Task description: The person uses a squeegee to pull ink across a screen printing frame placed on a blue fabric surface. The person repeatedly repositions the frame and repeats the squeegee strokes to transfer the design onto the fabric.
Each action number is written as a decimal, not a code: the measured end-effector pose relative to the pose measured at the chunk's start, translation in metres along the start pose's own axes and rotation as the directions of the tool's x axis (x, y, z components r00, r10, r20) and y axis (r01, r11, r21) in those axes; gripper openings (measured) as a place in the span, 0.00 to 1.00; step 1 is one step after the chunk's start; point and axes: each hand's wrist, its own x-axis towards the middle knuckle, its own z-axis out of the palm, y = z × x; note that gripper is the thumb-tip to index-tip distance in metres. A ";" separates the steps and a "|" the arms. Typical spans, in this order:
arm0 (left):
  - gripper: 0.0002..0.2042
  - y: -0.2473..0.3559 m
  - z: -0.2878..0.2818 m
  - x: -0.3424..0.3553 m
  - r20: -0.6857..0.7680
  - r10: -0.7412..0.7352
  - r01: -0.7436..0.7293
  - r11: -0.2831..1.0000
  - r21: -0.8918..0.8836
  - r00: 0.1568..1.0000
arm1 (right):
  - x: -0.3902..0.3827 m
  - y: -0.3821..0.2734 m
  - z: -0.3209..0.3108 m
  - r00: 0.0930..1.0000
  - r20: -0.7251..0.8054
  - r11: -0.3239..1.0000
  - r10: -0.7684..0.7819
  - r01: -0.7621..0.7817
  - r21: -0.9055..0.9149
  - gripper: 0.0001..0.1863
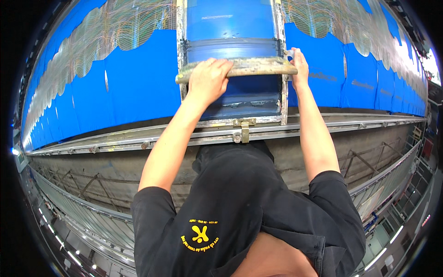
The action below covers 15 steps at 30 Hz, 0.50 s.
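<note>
My left hand [210,78] grips a long, worn squeegee-like bar [256,67] lying crosswise over a screen frame [283,104] with a blue, glossy inner surface [226,21]. A band of dark ink [244,104] shows inside the frame, below the bar. My right hand [300,69] is closed at the right end of the bar, beside the frame's side and a small pale fitting; what exactly its fingers hold is partly hidden. A metal clamp [244,130] joins the frame's near edge to a long rail [194,135].
Blue sheets [129,92] with wavy, translucent patterned material [138,18] above them stretch along both sides of the frame. Behind me run metal railings [83,198] and a concrete surface [175,171] with thin metal struts.
</note>
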 end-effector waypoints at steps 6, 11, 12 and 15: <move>0.28 -0.026 0.075 -0.016 -0.108 -0.014 0.022 0.997 0.068 0.994 | -0.005 -0.005 0.006 0.996 -0.009 0.996 0.084 -0.084 -0.028 0.24; 0.27 -0.034 0.052 0.010 0.044 -0.041 0.042 0.999 -0.031 0.998 | -0.011 -0.015 0.002 0.993 -0.019 0.993 0.118 -0.119 -0.022 0.25; 0.24 -0.042 0.047 0.023 0.070 -0.028 0.030 0.999 -0.038 0.997 | -0.010 -0.016 0.003 0.994 -0.025 0.994 0.107 -0.107 -0.030 0.25; 0.16 -0.052 0.016 0.066 0.310 -0.142 0.159 0.987 -0.031 0.940 | -0.010 -0.015 0.005 0.994 -0.013 0.994 0.104 -0.105 -0.023 0.24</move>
